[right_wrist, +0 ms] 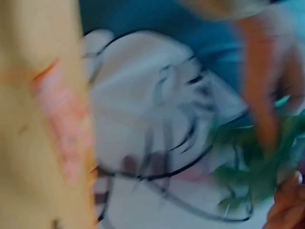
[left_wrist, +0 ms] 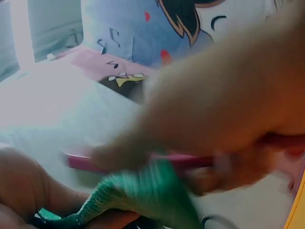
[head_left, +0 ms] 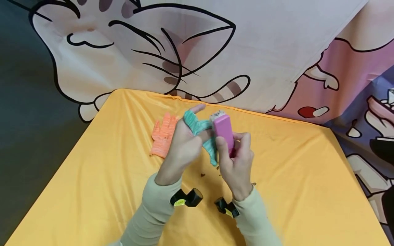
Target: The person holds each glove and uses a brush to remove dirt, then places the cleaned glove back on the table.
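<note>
A teal-green knit glove (head_left: 191,122) hangs from my left hand (head_left: 184,145), which grips it over the table with one finger pointing out. My right hand (head_left: 237,165) holds a pink brush (head_left: 224,131) by its block, thumb on the near face. Pale bristles show at the brush's top edge, beside the glove. In the left wrist view, the blurred brush (left_wrist: 81,161) lies across the green glove (left_wrist: 143,191); whether the bristles touch the cloth is hidden. The glove (right_wrist: 248,167) appears smeared by motion in the right wrist view.
An orange knit glove (head_left: 163,136) lies flat on the yellow tablecloth (head_left: 292,177), left of my hands. Small dark crumbs (head_left: 202,175) are scattered below them. A cat-print cloth (head_left: 271,51) stands upright behind the table's far edge.
</note>
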Tool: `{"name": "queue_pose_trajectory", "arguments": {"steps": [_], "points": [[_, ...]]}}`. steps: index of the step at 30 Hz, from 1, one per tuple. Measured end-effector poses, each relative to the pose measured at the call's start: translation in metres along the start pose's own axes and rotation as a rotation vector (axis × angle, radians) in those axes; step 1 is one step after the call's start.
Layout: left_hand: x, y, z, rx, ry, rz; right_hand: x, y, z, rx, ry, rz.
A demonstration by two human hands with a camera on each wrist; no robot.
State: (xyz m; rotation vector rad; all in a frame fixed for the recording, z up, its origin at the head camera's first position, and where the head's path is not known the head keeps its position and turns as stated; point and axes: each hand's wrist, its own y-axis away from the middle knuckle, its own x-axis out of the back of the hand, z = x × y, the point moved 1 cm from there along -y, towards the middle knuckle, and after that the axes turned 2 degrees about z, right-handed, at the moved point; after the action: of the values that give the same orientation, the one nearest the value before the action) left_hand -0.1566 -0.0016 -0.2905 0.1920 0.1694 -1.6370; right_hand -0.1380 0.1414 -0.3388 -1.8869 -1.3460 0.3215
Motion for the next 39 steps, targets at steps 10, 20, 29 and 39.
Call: {"name": "queue_pose_trajectory", "arguments": {"steps": [10,20,29,39], "points": [[0.005,0.005,0.004,0.018,-0.029,0.019,0.013,-0.001,0.045,-0.263,0.071,0.060],[0.002,0.004,0.000,-0.066,-0.089,-0.038,0.018,-0.005,-0.012,-0.063,-0.307,0.038],[0.001,0.004,-0.001,-0.082,-0.055,-0.154,0.009,-0.002,-0.019,-0.021,-0.185,-0.049],[-0.004,0.001,-0.004,-0.037,-0.309,-0.249,0.013,-0.006,-0.027,-0.013,-0.218,-0.014]]}}
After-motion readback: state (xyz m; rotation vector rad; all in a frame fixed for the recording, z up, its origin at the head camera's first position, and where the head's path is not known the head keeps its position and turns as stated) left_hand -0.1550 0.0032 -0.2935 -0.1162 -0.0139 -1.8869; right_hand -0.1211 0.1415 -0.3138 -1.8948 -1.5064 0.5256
